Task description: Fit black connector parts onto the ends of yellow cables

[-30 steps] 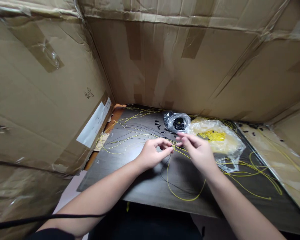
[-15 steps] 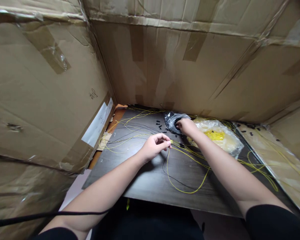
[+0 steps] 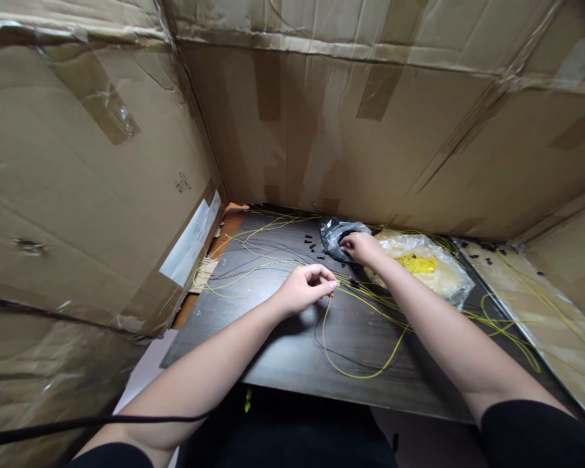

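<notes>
My left hand (image 3: 312,286) is closed in a pinch on a thin yellow cable (image 3: 324,335), whose loop hangs down and curves over the dark tabletop (image 3: 273,354). A small pale yellow piece shows at the fingertips, too small to name. Farther back, my right hand (image 3: 359,247) reaches into the mouth of a clear plastic bag (image 3: 332,237) of small black parts. Its fingers are bent together at the opening; what they pinch, if anything, is hidden. Several small black parts (image 3: 312,247) lie loose to the left of the bag.
A second clear bag (image 3: 451,276) holding small yellow parts (image 3: 419,262) lies beneath my right forearm. More yellow cables (image 3: 509,331) stretch across the table to both sides. Cardboard walls (image 3: 322,130) enclose the back and sides. Black bits lie on the cardboard at right.
My left hand has moved slightly right and down, with the yellow cable still in its fingers. My right hand has shifted slightly left at the bag of black parts.
</notes>
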{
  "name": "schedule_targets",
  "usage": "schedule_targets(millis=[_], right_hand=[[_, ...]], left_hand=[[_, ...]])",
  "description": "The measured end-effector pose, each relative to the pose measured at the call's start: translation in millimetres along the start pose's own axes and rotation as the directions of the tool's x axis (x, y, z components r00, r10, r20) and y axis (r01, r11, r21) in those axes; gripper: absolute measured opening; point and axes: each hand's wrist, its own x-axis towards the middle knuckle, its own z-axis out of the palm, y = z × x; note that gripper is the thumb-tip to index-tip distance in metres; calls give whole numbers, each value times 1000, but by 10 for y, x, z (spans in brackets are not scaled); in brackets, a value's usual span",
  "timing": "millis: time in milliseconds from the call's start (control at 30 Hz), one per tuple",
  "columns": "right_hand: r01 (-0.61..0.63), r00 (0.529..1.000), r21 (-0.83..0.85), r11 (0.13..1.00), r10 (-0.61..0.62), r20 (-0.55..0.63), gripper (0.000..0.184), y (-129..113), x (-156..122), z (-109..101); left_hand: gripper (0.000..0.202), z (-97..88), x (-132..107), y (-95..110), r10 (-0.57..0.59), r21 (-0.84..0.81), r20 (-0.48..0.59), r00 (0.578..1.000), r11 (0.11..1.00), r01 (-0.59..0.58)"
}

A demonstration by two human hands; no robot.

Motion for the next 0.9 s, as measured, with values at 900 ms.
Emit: schedule_targets(millis=[900], right_hand=[[-36,984,1,999,35,-173,19,-94,-197,-112]], left_hand=[[29,11,-16,-52,23,130,48,999,991,-29]])
